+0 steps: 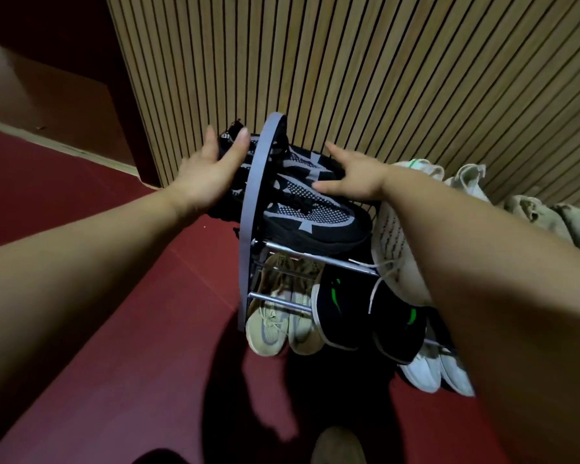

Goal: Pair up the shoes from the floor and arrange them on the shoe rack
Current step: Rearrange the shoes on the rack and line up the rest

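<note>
A pair of black and grey sneakers [312,209] lies on the top tier of the grey metal shoe rack [248,209], their heels sticking out past the rack's left side frame. My left hand [211,169] presses with straight fingers against the heels from the left. My right hand [352,177] rests on the upper sneaker's right side, fingers spread. A white knit sneaker [395,242] sits to the right on the same tier, partly under my right forearm. Lower tiers hold beige sneakers [282,316], black slip-ons with green marks [339,313] and white sneakers [426,370].
A slatted wooden wall [349,61] stands right behind the rack. More pale shoes [469,182] and tan ones [549,216] lie further right on the top tier. The floor [131,313] is dark red. A beige shoe toe [339,447] shows at the bottom edge.
</note>
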A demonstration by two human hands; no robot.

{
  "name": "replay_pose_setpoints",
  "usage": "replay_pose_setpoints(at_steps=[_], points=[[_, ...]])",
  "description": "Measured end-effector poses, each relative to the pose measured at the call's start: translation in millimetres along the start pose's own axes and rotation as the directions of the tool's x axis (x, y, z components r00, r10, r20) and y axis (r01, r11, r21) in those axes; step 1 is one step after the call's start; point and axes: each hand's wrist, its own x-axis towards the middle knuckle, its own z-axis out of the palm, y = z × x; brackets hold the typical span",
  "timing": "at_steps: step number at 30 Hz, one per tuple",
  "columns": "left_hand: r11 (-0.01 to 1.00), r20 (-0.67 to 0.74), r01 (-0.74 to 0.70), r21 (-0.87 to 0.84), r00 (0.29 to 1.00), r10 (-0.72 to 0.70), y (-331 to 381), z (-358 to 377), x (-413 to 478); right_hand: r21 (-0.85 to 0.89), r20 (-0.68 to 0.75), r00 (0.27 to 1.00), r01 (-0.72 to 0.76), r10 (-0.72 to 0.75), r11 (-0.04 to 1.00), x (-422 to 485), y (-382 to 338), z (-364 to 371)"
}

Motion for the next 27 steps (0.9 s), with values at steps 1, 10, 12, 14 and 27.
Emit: replay_pose_setpoints(at_steps=[1,10,12,14,27], points=[[1.0,-0.013,-0.001,0.019,1.0,0.001,5.2,0.7,2.6,0.052,0.042,0.999,-0.012,0.01,0.999,8.3,-0.9,6.1],[0.936,-0.04,0.009,0.352,0.999,0.005,35.3,23.3,10.9,-0.094,-0.072,0.997,0.01,-0.017,0.996,15.8,9.8,1.1],[0.941,-0.036,-0.005,0.339,0.999,0.018,33.2,26.2,11.9,-0.301,-0.176,0.98,0.04,-0.097,0.953,8.0,6.4,-8.4],[0.95,-0.035,-0.012,0.311,0.999,0.024,32.9,25.2,12.3,-0.41,-0.213,0.967,0.038,-0.137,0.911,0.8,6.3,-10.9],[0.979,0.034,-0.114,0.17,0.993,0.11,26.8,25.3,19.6,-0.549,-0.279,0.96,-0.167,0.009,0.819,-71.9,64.1,-19.2]])
